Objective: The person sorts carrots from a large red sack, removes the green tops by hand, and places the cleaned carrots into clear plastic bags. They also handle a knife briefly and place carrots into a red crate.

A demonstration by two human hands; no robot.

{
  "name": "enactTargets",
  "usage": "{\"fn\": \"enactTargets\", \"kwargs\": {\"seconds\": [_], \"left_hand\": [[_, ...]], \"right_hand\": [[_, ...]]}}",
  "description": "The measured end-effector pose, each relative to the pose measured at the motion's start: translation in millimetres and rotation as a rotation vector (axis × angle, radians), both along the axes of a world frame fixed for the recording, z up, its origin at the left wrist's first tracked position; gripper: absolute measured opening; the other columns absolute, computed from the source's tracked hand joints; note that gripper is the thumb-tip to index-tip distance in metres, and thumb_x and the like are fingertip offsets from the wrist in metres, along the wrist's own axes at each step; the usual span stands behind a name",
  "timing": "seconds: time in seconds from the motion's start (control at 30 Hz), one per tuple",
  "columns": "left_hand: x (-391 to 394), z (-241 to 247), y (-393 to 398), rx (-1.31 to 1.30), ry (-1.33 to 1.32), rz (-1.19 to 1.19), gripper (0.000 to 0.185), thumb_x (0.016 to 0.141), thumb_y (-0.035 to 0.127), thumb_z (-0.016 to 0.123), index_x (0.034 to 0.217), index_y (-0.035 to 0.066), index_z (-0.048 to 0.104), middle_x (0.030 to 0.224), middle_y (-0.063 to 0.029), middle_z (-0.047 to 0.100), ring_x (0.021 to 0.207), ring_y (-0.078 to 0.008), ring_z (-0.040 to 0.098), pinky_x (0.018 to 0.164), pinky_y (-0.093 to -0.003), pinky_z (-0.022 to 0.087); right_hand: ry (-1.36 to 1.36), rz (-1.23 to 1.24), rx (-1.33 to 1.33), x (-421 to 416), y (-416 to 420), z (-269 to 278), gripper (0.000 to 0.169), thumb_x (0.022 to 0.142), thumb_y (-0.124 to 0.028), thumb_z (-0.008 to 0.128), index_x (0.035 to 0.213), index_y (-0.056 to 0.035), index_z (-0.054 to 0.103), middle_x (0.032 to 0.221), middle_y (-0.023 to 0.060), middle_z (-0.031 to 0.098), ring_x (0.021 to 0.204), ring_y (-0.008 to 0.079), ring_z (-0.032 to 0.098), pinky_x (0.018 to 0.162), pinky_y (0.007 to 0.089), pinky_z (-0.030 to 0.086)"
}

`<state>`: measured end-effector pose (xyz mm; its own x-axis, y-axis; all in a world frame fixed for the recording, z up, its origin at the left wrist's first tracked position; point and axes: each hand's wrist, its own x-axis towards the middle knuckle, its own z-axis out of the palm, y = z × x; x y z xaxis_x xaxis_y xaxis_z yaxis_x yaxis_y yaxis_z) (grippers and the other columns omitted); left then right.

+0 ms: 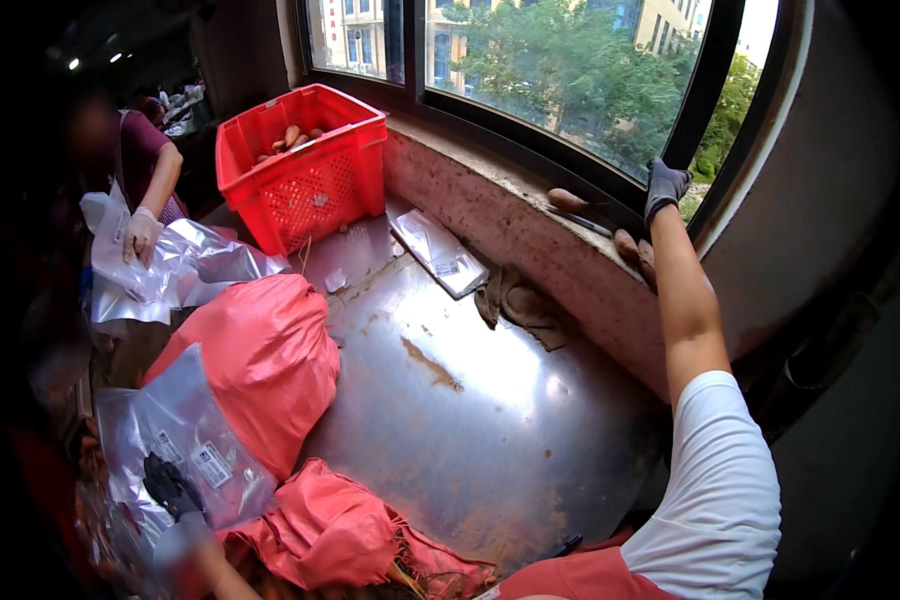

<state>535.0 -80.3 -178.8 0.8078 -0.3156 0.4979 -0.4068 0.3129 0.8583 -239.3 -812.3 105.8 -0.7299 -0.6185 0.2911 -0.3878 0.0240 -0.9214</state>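
My right hand (666, 189), in a grey glove, is at arm's length with its fingers around the edge of the dark window frame (675, 142). Down at the lower left, my left hand (172, 486) wears a dark glove and holds clear plastic bags (217, 427) bearing printed labels. Part of that hand's grip is hidden by the plastic. Behind the bags bulges a full pink woven sack (270, 352). A second, slack pink sack (337, 532) lies just right of my left forearm.
A red plastic crate (307, 187) holding sweet potatoes (292, 136) stands at the metal table's (450, 450) far end. Flat packaged bags (442, 259) and a brown cloth (529, 304) lie along the wall. Loose sweet potatoes (566, 199) sit on the sill. A co-worker's gloved hand (142, 236) touches silvery film (195, 255).
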Motion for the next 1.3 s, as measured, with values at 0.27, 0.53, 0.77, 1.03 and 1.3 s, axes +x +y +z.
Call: {"fn": "enactTargets", "kwargs": {"seconds": [0.27,0.53,0.77,1.03,1.3], "left_hand": [[-19.1,15.0,-18.1,-0.051,0.134,0.021,0.033,0.092,0.018,0.038,0.119,0.001,0.048,0.092,-0.0033,0.056,0.067,-0.0082,0.045,0.058,-0.0205,0.037],[-76.7,60.7,-26.8,0.721,-0.546,0.449,0.033,0.087,0.009,0.04,0.119,0.005,0.047,0.106,-0.0049,0.052,0.08,-0.0148,0.048,0.077,-0.0277,0.036],[-101.8,86.0,-26.8,1.0,-0.878,0.786,0.039,0.084,0.017,0.047,0.123,0.009,0.046,0.121,-0.0097,0.05,0.117,-0.0259,0.042,0.101,-0.0412,0.025],[-116.6,96.3,-10.1,1.073,-0.91,0.852,0.031,0.085,0.018,0.043,0.114,0.009,0.05,0.121,-0.0101,0.05,0.116,-0.0251,0.044,0.097,-0.0395,0.029],[-107.1,87.7,-37.5,1.01,-0.665,0.743,0.027,0.079,0.022,0.05,0.103,0.011,0.056,0.109,-0.0098,0.056,0.108,-0.029,0.047,0.091,-0.0432,0.034]], "right_hand": [[0.081,0.162,0.042,9.1,-42.8,-5.4,0.108,0.055,-0.041,0.075,0.131,0.0099,0.018,0.137,0.0274,0.022,0.128,0.0342,0.027,0.105,0.0365,0.025],[0.276,0.23,0.081,18.0,-107.5,-10.9,0.077,0.053,-0.041,0.078,0.106,0.0074,0.05,0.102,0.0185,0.054,0.093,0.0266,0.052,0.079,0.0347,0.042],[0.219,0.691,0.147,48.2,-143.5,-7.7,0.051,0.057,-0.043,0.077,0.079,0.0011,0.064,0.077,0.0068,0.061,0.063,0.0182,0.056,0.058,0.0335,0.044],[0.607,0.493,0.325,164.1,-70.7,2.0,0.089,0.067,-0.047,0.068,0.127,0.0093,0.033,0.13,0.0279,0.037,0.125,0.0355,0.033,0.102,0.0374,0.03],[1.044,1.712,-0.614,354.1,311.7,-92.0,0.065,0.075,-0.016,0.066,0.129,0.0018,0.035,0.13,0.0229,0.037,0.122,0.0363,0.035,0.102,0.0384,0.029]]}}
